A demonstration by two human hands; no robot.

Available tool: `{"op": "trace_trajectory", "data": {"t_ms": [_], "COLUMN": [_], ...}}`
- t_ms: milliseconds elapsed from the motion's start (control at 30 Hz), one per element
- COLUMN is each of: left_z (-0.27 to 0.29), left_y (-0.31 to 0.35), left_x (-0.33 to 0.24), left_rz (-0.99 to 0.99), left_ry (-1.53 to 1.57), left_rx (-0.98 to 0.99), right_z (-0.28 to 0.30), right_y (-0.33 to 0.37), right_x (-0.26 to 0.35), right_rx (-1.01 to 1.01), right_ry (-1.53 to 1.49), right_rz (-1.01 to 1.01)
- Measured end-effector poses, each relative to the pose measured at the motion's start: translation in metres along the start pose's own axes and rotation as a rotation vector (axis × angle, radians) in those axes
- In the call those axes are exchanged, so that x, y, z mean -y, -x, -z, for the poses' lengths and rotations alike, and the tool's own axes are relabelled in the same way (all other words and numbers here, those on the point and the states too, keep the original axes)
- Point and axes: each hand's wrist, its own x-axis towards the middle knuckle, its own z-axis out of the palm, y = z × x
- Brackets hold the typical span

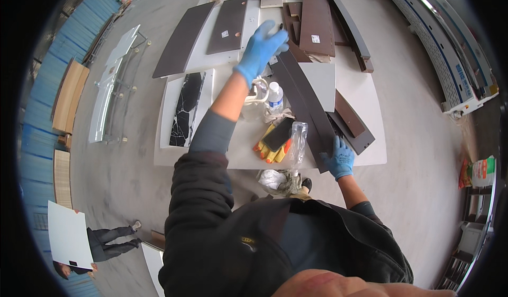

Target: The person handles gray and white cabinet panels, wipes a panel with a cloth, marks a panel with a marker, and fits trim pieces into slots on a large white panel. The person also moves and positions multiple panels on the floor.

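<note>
**Long dark board (304,98) lying lengthwise on a crowded bench (172,157)**

The right hand (339,158) is touching the board's near end at its right edge, probably steadying it; whether its fingers are clenching that edge, I cannot tell. The left hand (262,48) is hovering by the far end, fingers bent and parted; whether they are holding something small, I cannot tell either.

Left of the board, a clear bottle (298,141) is lying just beside it, a phone (277,134) is resting on yellow gloves (267,152), and a water bottle (274,98) is standing upright, likely hindering any leftward shift. Right of it, a light grey panel (321,83) and a brown strip (346,114) are lying close. Well left of the board, a co-worker (114,239) is holding a white sheet (69,231).
</note>
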Motion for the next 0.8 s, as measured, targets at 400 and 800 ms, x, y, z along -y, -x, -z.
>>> {"op": "trace_trajectory", "data": {"t_ms": [400, 800], "left_z": [-0.044, 0.090], "left_y": [-0.085, 0.051], "left_x": [-0.039, -0.008], "left_rz": [0.105, 0.038], "left_ry": [-0.224, -0.079], "left_rx": [0.003, -0.224], "right_z": [-0.025, -0.021], "right_y": [-0.010, -0.022], "right_x": [-0.020, -0.001], "right_rx": [0.094, 0.080], "right_ry": [-0.092, -0.246], "right_rz": [-0.051, -0.112]}}
